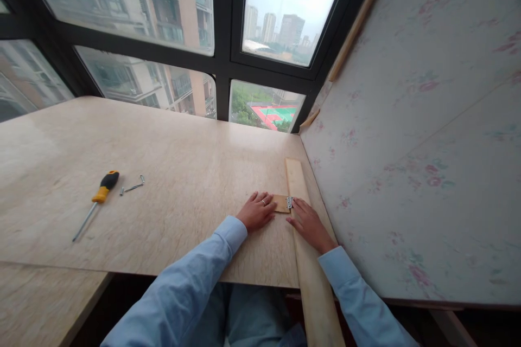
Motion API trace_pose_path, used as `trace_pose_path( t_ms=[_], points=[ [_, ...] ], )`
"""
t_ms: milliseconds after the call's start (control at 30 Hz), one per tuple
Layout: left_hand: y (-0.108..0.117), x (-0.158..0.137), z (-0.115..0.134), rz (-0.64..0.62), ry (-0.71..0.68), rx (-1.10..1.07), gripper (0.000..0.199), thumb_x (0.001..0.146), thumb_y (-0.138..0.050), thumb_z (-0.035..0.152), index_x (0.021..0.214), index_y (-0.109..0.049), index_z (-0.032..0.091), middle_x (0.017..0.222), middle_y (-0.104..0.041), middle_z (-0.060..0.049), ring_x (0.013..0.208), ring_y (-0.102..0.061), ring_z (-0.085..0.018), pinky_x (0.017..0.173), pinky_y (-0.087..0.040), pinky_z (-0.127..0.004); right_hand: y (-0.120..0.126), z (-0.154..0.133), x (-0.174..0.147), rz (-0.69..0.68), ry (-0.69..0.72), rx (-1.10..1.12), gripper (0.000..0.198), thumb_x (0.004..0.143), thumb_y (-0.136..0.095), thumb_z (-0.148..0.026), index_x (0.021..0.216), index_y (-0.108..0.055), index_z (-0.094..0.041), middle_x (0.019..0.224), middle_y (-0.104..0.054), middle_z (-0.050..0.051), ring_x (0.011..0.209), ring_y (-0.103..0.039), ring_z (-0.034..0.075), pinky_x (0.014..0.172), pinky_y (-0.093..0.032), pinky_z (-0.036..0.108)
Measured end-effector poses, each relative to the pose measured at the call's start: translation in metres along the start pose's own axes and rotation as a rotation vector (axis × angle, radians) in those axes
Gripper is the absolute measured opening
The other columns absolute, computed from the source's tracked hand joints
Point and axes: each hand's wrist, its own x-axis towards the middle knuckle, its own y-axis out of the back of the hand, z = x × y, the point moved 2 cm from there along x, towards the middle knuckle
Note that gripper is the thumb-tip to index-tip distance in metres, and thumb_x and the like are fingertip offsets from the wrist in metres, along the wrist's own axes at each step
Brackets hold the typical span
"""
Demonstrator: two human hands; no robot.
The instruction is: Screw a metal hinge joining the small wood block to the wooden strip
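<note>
Two bare hands are at work on the counter [179,152], around one small metal hinge [289,203] that sits where one short piece of wood [280,204] meets one long board [312,287]. The left hand [257,211], with one ring on it, lies flat and spread loosely, its fingers on the left end of the short piece, pressing rather than gripping. The right hand [311,224] is also unclosed: its fingertips are at the hinge's right edge, its thumb set apart, lower on the board. The long board runs from near the window toward the person, past the counter's front edge, just beside one flower-patterned panel [427,162]. Well to the left lie one screwdriver [101,195], yellow and black, its tip toward the person, and near its handle three small metal pieces [133,187] that look like screws.
</note>
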Motion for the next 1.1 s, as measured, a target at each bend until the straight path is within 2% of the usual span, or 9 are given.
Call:
trace_pose_path(
  t_ms=[300,367,533,667,767,867,1000,1100],
  points=[
    [0.011,-0.02,-0.007,0.023,0.114,0.037,0.037,0.095,-0.047,0.034,0.129,-0.056,0.022,0.139,-0.055,-0.012,0.134,-0.044,-0.028,0.11,-0.031,-0.052,-0.003,0.004,-0.001,0.023,0.004,0.031,0.051,0.092,-0.054,-0.042,0.134,-0.055,-0.014,0.138,-0.055,0.02,0.131,-0.05,0.032,0.106,-0.043,0.055],
    [0.009,-0.014,-0.005,0.01,0.147,0.03,0.041,0.094,-0.049,0.035,0.131,-0.054,0.018,0.14,-0.054,-0.015,0.134,-0.044,-0.029,0.111,-0.031,-0.052,-0.004,0.006,-0.001,0.023,-0.002,0.037,0.052,0.092,-0.053,-0.044,0.134,-0.055,-0.013,0.138,-0.056,0.02,0.131,-0.05,0.032,0.107,-0.043,0.055],
    [-0.003,0.02,0.005,0.016,0.183,-0.016,0.066,0.085,-0.063,0.042,0.139,-0.044,0.009,0.144,-0.046,-0.022,0.137,-0.039,-0.033,0.112,-0.03,-0.048,-0.005,0.009,-0.001,-0.003,-0.018,0.056,0.054,0.092,-0.053,-0.044,0.135,-0.055,-0.012,0.14,-0.054,0.02,0.132,-0.049,0.032,0.11,-0.041,0.054],
    [0.001,0.032,0.0,-0.038,0.139,-0.021,0.05,0.085,-0.063,0.038,0.127,-0.054,0.012,0.131,-0.058,-0.019,0.128,-0.049,-0.031,0.11,-0.034,-0.045,-0.005,0.01,-0.001,-0.027,-0.035,0.067,0.054,0.091,-0.053,-0.043,0.136,-0.055,-0.014,0.142,-0.052,0.019,0.134,-0.047,0.031,0.111,-0.04,0.053],
    [0.006,0.025,-0.012,-0.027,0.15,-0.04,0.052,0.085,-0.064,0.037,0.129,-0.053,0.01,0.131,-0.058,-0.02,0.127,-0.05,-0.031,0.109,-0.036,-0.044,-0.005,0.009,-0.001,-0.043,-0.052,0.073,0.055,0.091,-0.053,-0.042,0.138,-0.053,-0.012,0.144,-0.05,0.019,0.135,-0.045,0.032,0.111,-0.039,0.054],
    [0.006,0.015,-0.022,-0.006,0.179,-0.071,0.053,0.088,-0.06,0.036,0.133,-0.05,0.011,0.14,-0.051,-0.022,0.136,-0.042,-0.032,0.113,-0.031,-0.047,-0.004,0.009,0.0,-0.056,-0.065,0.084,0.056,0.091,-0.053,-0.042,0.138,-0.053,-0.011,0.145,-0.049,0.02,0.136,-0.045,0.032,0.112,-0.038,0.054],
    [0.005,0.004,-0.022,0.03,0.228,-0.132,0.055,0.087,-0.061,0.037,0.133,-0.05,0.011,0.148,-0.041,-0.025,0.14,-0.036,-0.033,0.114,-0.03,-0.05,-0.002,0.011,0.0,-0.099,-0.069,0.121,0.061,0.09,-0.052,-0.048,0.137,-0.052,-0.009,0.144,-0.049,0.022,0.136,-0.044,0.034,0.113,-0.036,0.055],
    [0.012,-0.01,-0.02,0.119,0.263,-0.205,0.053,0.087,-0.061,0.038,0.131,-0.051,0.01,0.146,-0.044,-0.025,0.137,-0.04,-0.032,0.112,-0.035,-0.048,0.001,0.017,0.0,-0.122,-0.073,0.16,0.066,0.089,-0.05,-0.055,0.137,-0.053,-0.009,0.143,-0.05,0.023,0.135,-0.046,0.035,0.112,-0.036,0.057]
  ],
)
